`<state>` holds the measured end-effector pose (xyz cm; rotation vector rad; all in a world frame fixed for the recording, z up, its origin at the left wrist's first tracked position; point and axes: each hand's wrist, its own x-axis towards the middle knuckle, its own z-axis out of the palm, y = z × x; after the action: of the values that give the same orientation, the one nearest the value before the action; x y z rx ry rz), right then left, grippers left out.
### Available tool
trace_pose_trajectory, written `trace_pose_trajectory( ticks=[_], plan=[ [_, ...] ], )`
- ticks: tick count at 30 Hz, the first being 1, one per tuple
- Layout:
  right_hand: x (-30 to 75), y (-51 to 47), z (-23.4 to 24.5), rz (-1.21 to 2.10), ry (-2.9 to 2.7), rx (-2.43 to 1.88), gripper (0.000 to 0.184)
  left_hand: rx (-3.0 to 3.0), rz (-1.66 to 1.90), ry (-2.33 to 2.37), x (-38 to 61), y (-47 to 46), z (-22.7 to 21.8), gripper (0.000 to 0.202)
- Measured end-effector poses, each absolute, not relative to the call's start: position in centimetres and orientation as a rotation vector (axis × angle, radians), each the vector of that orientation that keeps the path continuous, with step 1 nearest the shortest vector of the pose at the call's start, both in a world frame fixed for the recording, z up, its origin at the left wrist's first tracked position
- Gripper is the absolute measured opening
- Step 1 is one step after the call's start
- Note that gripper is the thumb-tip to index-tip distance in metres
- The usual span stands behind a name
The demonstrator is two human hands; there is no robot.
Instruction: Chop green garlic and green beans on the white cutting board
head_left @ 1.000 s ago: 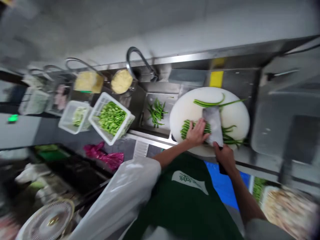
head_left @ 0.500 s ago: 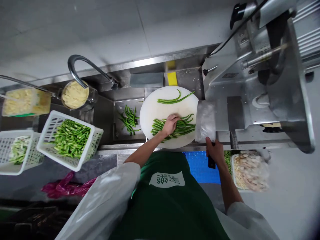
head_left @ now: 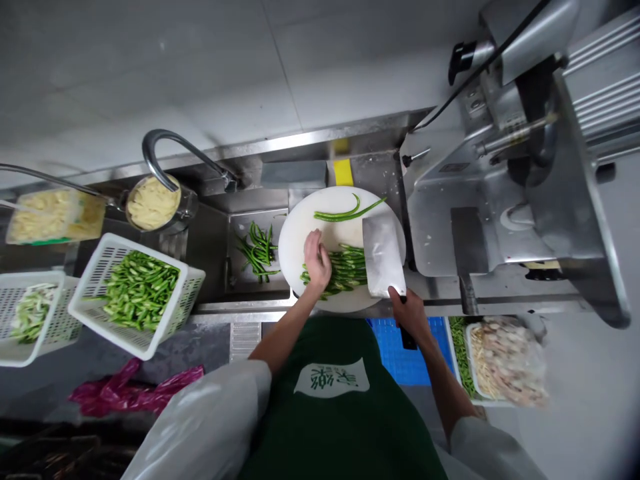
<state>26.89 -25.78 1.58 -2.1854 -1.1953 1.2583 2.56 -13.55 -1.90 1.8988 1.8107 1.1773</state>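
Note:
My right hand (head_left: 410, 313) is wrapped round the black handle of a broad cleaver (head_left: 383, 255). The blade lies at the right ends of a bunch of long green peppers (head_left: 347, 268) on a round white cutting board (head_left: 295, 230). At the bunch's left end, my left hand (head_left: 317, 261) rests with fingers stretched out, its edge against the peppers. Two or three loose peppers (head_left: 340, 216) lie farther back on the board.
More peppers (head_left: 257, 250) lie in the sink left of the board. White baskets (head_left: 183, 293) of cut vegetables, a pot (head_left: 154, 202) and a faucet (head_left: 160, 137) stand farther left. On the right is a metal slicing machine (head_left: 440, 200), with another cleaver (head_left: 469, 240) lying on it.
My left hand has moved left from the top of the peppers to their left end, its fingers straighter. The cleaver has shifted left onto the board, over the peppers' right ends.

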Motion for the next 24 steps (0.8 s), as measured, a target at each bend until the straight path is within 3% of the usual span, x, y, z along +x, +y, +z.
trace_pose_trajectory(
  ticks=[7, 24],
  plan=[
    [27.2, -25.4, -0.8, 1.144, -1.361, -2.363, 0.054, 2.37, 0.21, 1.67, 7.3, -15.9, -3.5, 0.077],
    [25.9, -23.7, -0.5, 1.175, -1.675, -2.444, 0.045, 2.388, 0.089, 1.648, 7.3, -16.0, -3.2, 0.084]
  ],
)
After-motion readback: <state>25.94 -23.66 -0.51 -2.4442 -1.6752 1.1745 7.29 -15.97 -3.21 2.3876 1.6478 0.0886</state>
